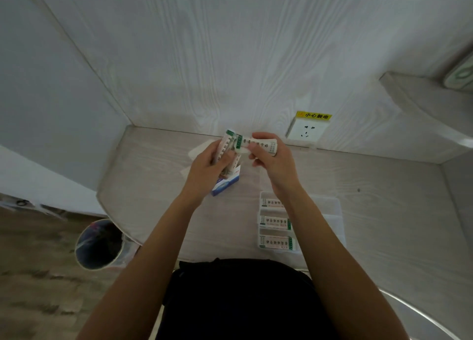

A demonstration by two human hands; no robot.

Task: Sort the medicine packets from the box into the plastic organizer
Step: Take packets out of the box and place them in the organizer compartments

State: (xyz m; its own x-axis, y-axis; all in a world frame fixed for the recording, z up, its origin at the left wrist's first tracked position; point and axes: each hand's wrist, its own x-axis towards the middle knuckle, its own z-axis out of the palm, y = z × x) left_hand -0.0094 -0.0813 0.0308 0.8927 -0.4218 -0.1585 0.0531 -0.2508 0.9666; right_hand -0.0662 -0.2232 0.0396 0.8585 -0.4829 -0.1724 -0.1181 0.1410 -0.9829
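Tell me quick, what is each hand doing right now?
Left hand: fingers closed around a bunch of medicine packets.
Right hand: fingers closed on one packet, held above the table.

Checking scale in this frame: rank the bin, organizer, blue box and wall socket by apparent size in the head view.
1. Organizer and bin: look alike; unranked.
2. Blue box and wall socket: also close; the box is partly hidden by the left hand, so unranked.

2 hands (212, 158), 3 pkts (275, 222) in organizer (330, 211), 1 box (226, 183), 1 bin (98, 243), 1 socket (308, 131)
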